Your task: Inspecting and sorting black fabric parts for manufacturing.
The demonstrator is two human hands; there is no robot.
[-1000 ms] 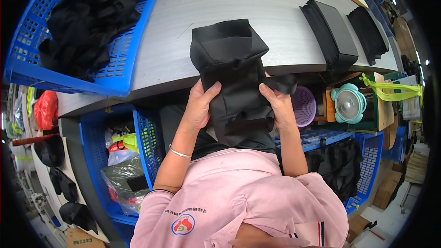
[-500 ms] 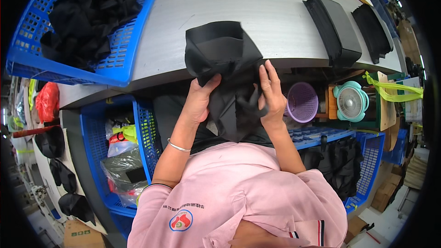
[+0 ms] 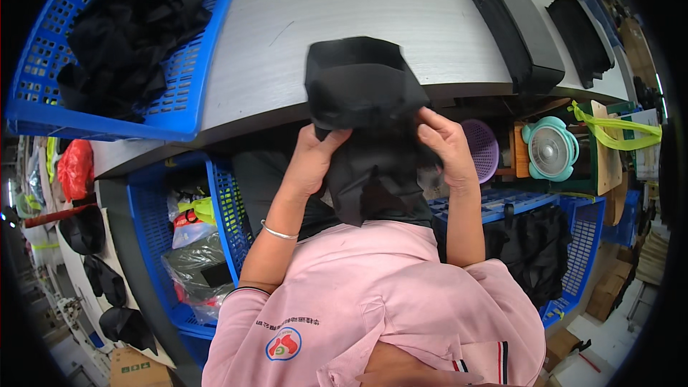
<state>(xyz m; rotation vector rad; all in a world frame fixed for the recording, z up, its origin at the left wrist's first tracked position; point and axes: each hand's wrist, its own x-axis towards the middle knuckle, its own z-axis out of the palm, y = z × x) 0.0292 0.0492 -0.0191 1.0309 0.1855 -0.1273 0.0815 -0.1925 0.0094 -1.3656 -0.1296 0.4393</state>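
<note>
A black fabric piece, shaped like an open-topped pouch (image 3: 365,93), is held up at the front edge of the table with loose black cloth hanging below it toward my lap. My left hand (image 3: 315,158) pinches its lower left side between thumb and fingers. At its right side, my right hand (image 3: 448,147) grips the edge with thumb and fingertips closed together. Some of the fingertips are hidden behind the cloth.
A blue basket (image 3: 190,111) heaped with black fabric (image 3: 136,29) stands at the table's left. Two stacks of folded black pieces, the nearer (image 3: 523,36), lie at the right. Below are blue crates (image 3: 222,222), a purple basket (image 3: 481,149) and a turquoise fan (image 3: 552,148).
The pouch has shifted slightly right and its mouth has turned to spread wider. My right hand, whose fingers were stretched upward, has moved right and closed on the pouch's edge.
</note>
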